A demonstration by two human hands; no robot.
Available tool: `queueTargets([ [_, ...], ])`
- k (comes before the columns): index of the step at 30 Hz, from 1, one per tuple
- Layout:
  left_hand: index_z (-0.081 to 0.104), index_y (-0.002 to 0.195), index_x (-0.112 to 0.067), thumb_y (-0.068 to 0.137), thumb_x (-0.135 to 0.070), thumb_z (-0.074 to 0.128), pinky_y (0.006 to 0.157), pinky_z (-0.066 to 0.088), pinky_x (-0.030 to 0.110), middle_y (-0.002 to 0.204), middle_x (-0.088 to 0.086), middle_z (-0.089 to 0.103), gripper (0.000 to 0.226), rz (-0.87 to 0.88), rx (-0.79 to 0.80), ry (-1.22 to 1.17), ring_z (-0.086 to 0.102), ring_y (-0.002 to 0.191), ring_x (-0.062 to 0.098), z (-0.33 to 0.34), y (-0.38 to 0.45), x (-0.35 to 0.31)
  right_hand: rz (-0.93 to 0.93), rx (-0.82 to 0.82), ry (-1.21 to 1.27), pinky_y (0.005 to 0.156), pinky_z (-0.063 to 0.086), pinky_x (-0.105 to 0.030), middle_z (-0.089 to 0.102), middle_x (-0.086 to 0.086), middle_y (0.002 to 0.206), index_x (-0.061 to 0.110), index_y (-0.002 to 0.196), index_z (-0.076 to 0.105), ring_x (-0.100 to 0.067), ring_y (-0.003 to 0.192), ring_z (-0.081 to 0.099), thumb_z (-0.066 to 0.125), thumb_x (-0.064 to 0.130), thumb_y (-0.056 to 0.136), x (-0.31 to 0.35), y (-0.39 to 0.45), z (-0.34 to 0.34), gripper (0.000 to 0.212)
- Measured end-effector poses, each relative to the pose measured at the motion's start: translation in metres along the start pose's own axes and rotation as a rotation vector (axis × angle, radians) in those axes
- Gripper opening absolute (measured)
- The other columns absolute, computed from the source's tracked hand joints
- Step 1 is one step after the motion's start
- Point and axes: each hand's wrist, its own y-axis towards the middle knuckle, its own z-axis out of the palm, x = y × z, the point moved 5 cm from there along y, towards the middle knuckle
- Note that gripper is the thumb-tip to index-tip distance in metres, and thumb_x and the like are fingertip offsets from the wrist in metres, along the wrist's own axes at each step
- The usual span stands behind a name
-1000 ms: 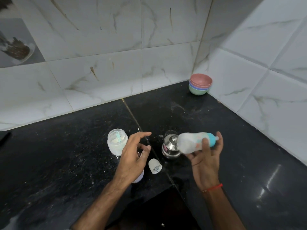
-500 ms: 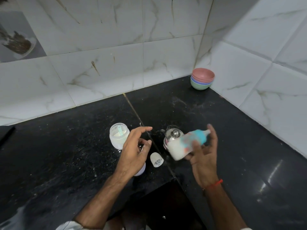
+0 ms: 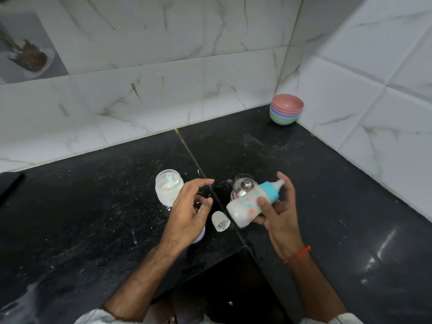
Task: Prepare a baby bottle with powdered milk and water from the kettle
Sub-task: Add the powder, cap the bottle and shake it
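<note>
right hand (image 3: 278,211): grips baby bottle (image 3: 251,202), teat toward 2 o'clock
left hand (image 3: 187,206): fingers spread, empty, above counter (image 3: 93,218)

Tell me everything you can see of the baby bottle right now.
The baby bottle is held above the black counter in the right hand, fingers wrapped around its middle. It lies tilted, base down-left toward the camera, pale teat up-right. The body looks like translucent plastic with small coloured prints, filled with white milk. A blue collar ring joins the teat, which is uncovered. It partly hides the steel kettle behind it. The left hand does not touch it.
</note>
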Motion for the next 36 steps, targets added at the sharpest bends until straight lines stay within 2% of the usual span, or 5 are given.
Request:
queueTargets([
  [11,0.063,0.13,-0.034,0.097,-0.007,0.067,0.073,0.049,0.011,0.13,-0.015,0.06,0.043,0.002,-0.008,0.004,0.066,0.092,0.009,-0.003,-0.003,0.001,-0.009,0.03,0.052,0.068,0.064,-0.049,0.073,0.004,0.109,0.033,0.15,0.038,-0.02,0.095,0.074,0.065,0.012,0.085,0.004,-0.009,0.008,0.074],
  [15,0.064,0.128,-0.034,0.097,-0.007,0.067,0.07,0.05,0.012,0.126,-0.016,0.06,0.042,-0.017,-0.024,-0.011,0.065,0.091,0.006,-0.004,-0.001,-0.001,-0.068,-0.269,0.364,0.071,0.063,-0.042,0.054,-0.012,0.146,0.028,0.153,0.029,-0.024,0.105,0.073,0.06,0.03,0.095,0.006,0.006,-0.016,0.066],
  [19,0.063,0.128,-0.037,0.097,-0.006,0.067,0.07,0.051,0.014,0.128,-0.014,0.06,0.044,0.001,-0.003,-0.009,0.065,0.093,0.008,-0.003,0.0,-0.002,-0.011,0.032,0.058,0.068,0.064,-0.044,0.072,0.002,0.11,0.03,0.153,0.034,-0.02,0.095,0.073,0.086,0.033,0.076,0.01,-0.002,0.008,0.092],
  [24,0.063,0.128,-0.034,0.097,-0.005,0.067,0.067,0.052,0.017,0.127,-0.013,0.061,0.043,-0.001,-0.01,-0.012,0.066,0.09,0.008,0.0,0.002,-0.001,-0.082,-0.239,0.315,0.069,0.063,-0.041,0.056,-0.012,0.143,0.03,0.151,0.033,-0.024,0.106,0.071,0.07,0.037,0.089,0.016,0.011,-0.016,0.073],
  [36,0.063,0.127,-0.036,0.097,-0.006,0.067,0.07,0.052,0.015,0.127,-0.015,0.061,0.043,0.006,0.0,0.011,0.066,0.09,0.008,-0.001,0.004,0.002,-0.002,0.057,-0.001,0.077,0.063,-0.052,0.071,-0.001,0.113,0.035,0.148,0.04,-0.024,0.099,0.073,0.094,0.041,0.065,0.006,-0.002,-0.009,0.099],
])
